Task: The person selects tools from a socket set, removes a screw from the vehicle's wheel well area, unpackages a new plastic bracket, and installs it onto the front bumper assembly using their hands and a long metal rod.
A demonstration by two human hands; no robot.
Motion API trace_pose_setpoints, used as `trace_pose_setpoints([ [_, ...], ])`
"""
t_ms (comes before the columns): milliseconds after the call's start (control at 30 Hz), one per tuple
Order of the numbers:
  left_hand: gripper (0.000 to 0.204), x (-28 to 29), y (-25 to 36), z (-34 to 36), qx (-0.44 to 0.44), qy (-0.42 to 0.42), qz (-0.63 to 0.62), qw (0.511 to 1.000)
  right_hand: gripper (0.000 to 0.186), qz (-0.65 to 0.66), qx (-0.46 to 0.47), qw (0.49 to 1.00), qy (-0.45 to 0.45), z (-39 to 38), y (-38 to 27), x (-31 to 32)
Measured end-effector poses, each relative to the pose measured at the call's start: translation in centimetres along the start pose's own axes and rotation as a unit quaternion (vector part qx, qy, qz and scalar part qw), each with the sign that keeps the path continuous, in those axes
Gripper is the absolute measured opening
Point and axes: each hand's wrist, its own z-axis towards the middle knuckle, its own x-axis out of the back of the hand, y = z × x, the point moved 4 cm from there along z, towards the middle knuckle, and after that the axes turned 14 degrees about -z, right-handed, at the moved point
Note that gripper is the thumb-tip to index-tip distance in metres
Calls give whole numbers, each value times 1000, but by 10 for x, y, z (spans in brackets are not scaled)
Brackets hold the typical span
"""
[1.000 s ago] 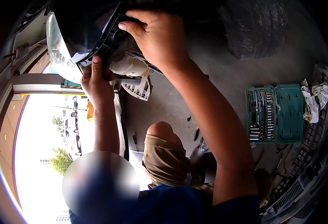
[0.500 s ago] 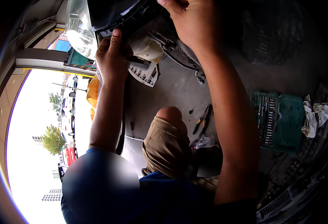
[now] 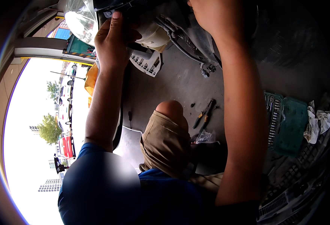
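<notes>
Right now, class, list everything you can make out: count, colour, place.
Headlight: 1, clear, upper left
Trim part: 1, black, top edge
Container: 1, cream, upper centre
Slotted piece: 1, white, below container
Cables: several, grey, upper centre
Pliers: 1, black and yellow, floor
Screwdriver: 1, dark, floor
Bag: 1, clear, floor
Tool case: 1, green, right
Sockets: many, silver, inside case
Rags: uncountable, white, far right
Unclear item: 1, orange, left
Cars: several, red and white, outside
Trees: at least 2, green, outside
Shorts: 1, brown, lower centre
Left hand: 1, bare, thumb on trim part
Right hand: 1, bare, top edge
</notes>
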Motion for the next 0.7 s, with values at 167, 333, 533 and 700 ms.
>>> trace_pose_setpoints([
  [167, 35, 12, -1, 9, -33, -15, 85, 996, 22, 3, 15, 1000, -11, 2, 0, 0],
  [333, 34, 1, 0, -1, -40, 21, -15, 999, 24, 16, 13, 999, -48, 7, 7, -2],
  [533, 35, -1, 5, -7, -89, 35, 54, 994, 26, 44, -34, 994, -89, 4, -7, 11],
  [700, 34, 1, 3, -7, -75, 39, 75, 994, 26, 15, 14, 997, -69, 11, 3, 6],
])
